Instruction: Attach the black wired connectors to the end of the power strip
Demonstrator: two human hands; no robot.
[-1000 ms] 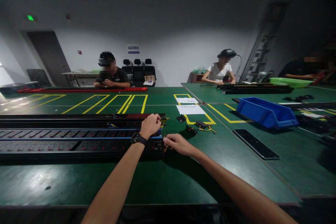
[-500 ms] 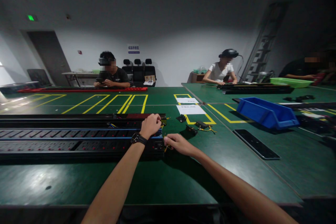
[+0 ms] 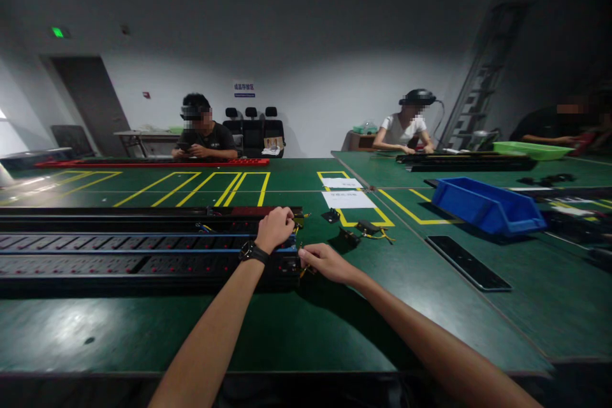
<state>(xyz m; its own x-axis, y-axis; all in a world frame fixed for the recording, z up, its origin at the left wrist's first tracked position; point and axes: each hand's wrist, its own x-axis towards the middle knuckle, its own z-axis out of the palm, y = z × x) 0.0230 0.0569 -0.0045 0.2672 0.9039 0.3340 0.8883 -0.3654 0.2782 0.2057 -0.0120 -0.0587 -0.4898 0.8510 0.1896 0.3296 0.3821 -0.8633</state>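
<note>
Long black power strips (image 3: 182,265) with rows of sockets and small red parts lie side by side at the left. My left hand (image 3: 275,229), with a black watch on its wrist, rests with curled fingers over their right ends. What is under those fingers is hidden. Right at the end of the nearest strip, my right hand (image 3: 327,261) has thumb and forefinger pinched together. Yellow wire (image 3: 304,272) shows just below these fingertips, but I cannot make out what they grip. More short wires stick out between the two hands.
Small black parts with yellow wires (image 3: 370,229) lie beyond my right hand, near paper labels (image 3: 348,199). To the right are a phone (image 3: 468,262) and a blue bin (image 3: 485,206). Several people sit across the green table (image 3: 373,338), near a red rail (image 3: 157,163) and a green tray (image 3: 530,150).
Both my hands stay in the same place and pose at the strip ends. The whole view has shifted very slightly.
</note>
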